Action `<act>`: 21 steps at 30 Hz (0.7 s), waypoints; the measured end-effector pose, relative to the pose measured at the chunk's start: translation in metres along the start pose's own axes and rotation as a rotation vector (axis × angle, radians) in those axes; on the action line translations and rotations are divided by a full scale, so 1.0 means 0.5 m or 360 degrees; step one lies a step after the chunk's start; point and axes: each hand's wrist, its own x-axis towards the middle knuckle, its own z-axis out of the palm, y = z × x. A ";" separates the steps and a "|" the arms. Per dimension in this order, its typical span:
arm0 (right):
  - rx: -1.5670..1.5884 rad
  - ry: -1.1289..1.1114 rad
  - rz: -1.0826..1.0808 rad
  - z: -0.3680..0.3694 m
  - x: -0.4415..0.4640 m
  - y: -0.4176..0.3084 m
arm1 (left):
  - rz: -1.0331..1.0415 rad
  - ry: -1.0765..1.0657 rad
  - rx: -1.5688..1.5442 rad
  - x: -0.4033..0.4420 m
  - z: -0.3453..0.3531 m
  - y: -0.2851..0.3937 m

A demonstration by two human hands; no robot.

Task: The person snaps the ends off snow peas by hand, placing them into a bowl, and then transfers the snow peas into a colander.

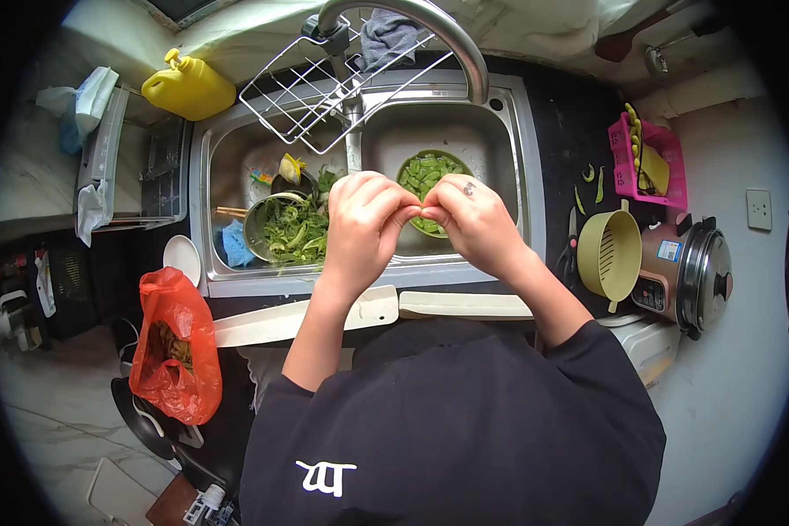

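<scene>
My left hand (pixel 364 223) and my right hand (pixel 473 219) meet fingertip to fingertip above the front of the double sink (pixel 377 273). Both are closed in a pinch; whatever lies between the fingers is hidden or too small to make out. Just beyond them, in the right basin, a round green bowl (pixel 465 164) holds many pieces of green pods (pixel 421 175), partly covered by my fingers. In the left basin, leafy greens (pixel 296 230) fill a pot (pixel 253 228) beside my left hand. A few whole green pods (pixel 600 186) lie on the counter to the right.
A curved faucet (pixel 469 48) and wire rack (pixel 280 114) overhang the sink. Rightward are scissors (pixel 571 250), a yellow-green colander (pixel 594 254), a pink basket (pixel 623 162) and a rice cooker (pixel 706 272). Leftward are a red plastic bag (pixel 180 377) and a yellow jug (pixel 190 89).
</scene>
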 end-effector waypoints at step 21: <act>0.0535 -0.0285 0.0295 0.492 0.033 0.005 | -0.1110 0.0635 -0.0740 -0.150 -0.039 -0.110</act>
